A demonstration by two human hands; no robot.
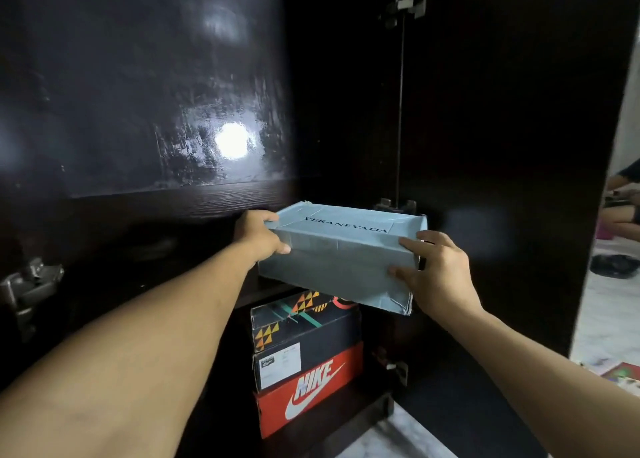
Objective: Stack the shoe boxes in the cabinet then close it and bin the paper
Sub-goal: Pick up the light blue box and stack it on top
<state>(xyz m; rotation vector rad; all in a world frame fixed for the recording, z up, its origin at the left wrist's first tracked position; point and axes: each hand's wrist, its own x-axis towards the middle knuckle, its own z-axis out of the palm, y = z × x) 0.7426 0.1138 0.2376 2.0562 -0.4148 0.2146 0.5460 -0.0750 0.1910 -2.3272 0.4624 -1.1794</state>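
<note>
A pale blue shoe box (337, 263) with dark lettering on its lid hangs in the air inside the dark cabinet. My left hand (258, 234) grips its left end, thumb on the lid. My right hand (438, 272) grips its right end, fingers curled over the front face. Below it stands a stack of two boxes: a black box with orange and teal triangles (304, 333) on top of a red Nike box (311, 393). The blue box is held above the stack and does not touch it. No paper is visible.
The cabinet's right door (502, 146) stands open, with hinges (410, 2) along its inner edge. Another hinge (27, 288) sits at the left. Pale marble floor (609, 319) shows at the right, with a dark object (614, 265) on it and a seated person (623, 198) beyond.
</note>
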